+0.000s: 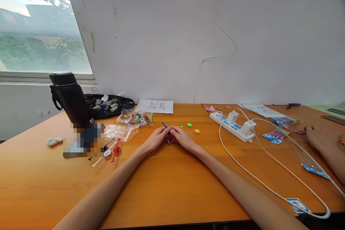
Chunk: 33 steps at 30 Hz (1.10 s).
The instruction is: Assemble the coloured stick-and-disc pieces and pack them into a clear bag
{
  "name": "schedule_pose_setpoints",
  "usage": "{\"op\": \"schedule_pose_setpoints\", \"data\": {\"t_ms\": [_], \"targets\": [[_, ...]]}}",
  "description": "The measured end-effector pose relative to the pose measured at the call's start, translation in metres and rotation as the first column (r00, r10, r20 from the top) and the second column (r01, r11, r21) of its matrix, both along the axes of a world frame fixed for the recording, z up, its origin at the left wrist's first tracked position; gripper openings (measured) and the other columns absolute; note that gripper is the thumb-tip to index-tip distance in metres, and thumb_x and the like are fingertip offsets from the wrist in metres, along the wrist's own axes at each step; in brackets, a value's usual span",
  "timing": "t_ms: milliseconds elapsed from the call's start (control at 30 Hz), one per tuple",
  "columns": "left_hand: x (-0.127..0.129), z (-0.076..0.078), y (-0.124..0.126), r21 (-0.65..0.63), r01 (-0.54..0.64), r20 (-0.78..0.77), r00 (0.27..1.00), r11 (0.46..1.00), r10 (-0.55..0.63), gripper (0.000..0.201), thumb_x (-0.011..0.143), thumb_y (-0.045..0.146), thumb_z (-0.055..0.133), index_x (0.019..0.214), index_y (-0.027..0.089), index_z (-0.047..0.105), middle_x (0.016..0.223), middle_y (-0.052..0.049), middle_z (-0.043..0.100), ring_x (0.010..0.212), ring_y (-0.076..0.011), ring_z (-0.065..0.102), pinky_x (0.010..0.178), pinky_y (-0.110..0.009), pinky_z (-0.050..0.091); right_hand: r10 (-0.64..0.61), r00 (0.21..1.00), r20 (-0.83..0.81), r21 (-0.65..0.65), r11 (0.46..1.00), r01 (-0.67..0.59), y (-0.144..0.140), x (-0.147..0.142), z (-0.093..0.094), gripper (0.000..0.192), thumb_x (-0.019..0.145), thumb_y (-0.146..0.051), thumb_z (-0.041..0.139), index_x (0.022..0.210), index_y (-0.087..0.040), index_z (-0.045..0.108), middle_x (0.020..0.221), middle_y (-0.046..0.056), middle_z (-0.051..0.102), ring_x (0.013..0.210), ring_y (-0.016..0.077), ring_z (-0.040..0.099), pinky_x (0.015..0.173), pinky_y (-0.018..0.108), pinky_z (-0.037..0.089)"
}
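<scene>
So it's a big wooden-looking table, and I'm centring the clock on the left hand and right hand near its middle. Tall black flask at 10 o'clock, white power strip with plugs in it at 3, clear bag of colourful bits at 10 too, much nearer. Both hands are pressed together, fingers curled in. Red spinner and white spinner sit side by side between 8 and 9. Green disc at 2, yellow disc closer to 3. Tiniest is the blue stick poking out at 11, looks pinched in the left fingers; can't tell if the right ones grip it, the lower end's hidden.
</scene>
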State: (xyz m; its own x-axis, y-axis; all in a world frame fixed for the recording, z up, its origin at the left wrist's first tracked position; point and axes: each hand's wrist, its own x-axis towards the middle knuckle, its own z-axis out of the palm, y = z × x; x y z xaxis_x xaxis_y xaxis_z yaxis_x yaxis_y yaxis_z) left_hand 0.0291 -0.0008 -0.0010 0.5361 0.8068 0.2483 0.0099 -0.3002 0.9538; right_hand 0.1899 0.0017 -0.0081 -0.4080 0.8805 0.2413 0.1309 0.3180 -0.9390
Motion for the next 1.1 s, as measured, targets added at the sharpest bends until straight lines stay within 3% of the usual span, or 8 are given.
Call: {"op": "schedule_pose_setpoints", "data": {"t_ms": [600, 1100], "targets": [[-0.002, -0.005, 0.005, -0.002, 0.015, -0.005, 1.000, 1.000, -0.015, 0.048, 0.095, 0.056, 0.044, 0.092, 0.013, 0.065, 0.081, -0.008, 0.071, 0.066, -0.0140, 0.060, 0.067, -0.026, 0.047, 0.118, 0.993, -0.032, -0.017, 0.993, -0.118, -0.001, 0.007, 0.005, 0.038, 0.089, -0.056, 0.054, 0.096, -0.020, 0.061, 0.073, -0.001, 0.058, 0.062, 0.0127, 0.048, 0.062, 0.026, 0.039], [-0.002, 0.000, 0.002, -0.026, 0.031, 0.019, 0.999, 0.999, -0.030, 0.052, 0.090, 0.060, 0.051, 0.097, 0.012, 0.067, 0.084, -0.009, 0.071, 0.067, -0.0143, 0.062, 0.068, -0.026, 0.049, 0.090, 0.995, -0.036, -0.039, 0.995, -0.091, -0.004, 0.008, 0.009, 0.041, 0.083, -0.060, 0.059, 0.090, -0.020, 0.058, 0.068, -0.004, 0.050, 0.060, 0.0117, 0.042, 0.058, 0.025, 0.035]]}}
